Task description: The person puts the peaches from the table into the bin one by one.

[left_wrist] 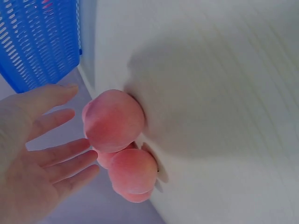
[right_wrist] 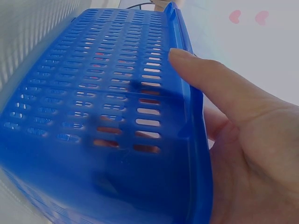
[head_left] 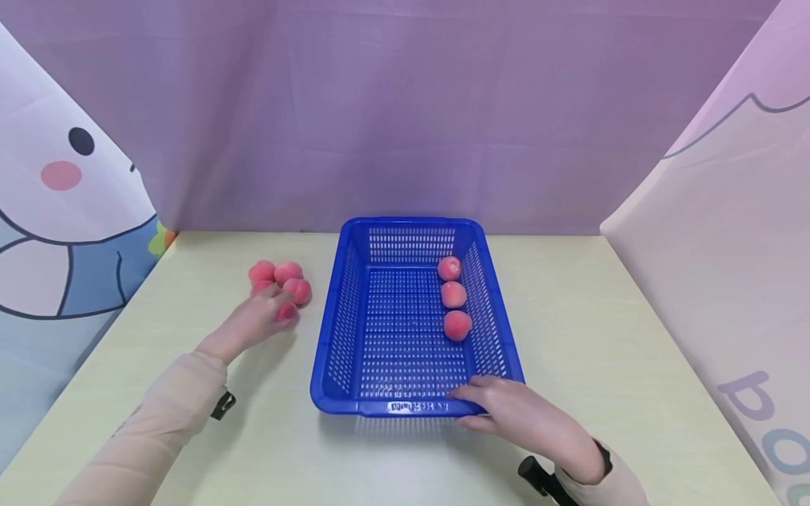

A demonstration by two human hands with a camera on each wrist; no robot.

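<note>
Bimanually: right hand grips basket by near rim.
Left hand, fingers extended beside left peaches, should cup one.

Blue basket upright, three peaches inside (others clustered outside)

the basket is blue, the peaches pinkish red, the table cream, the backdrop plain purple.
</note>
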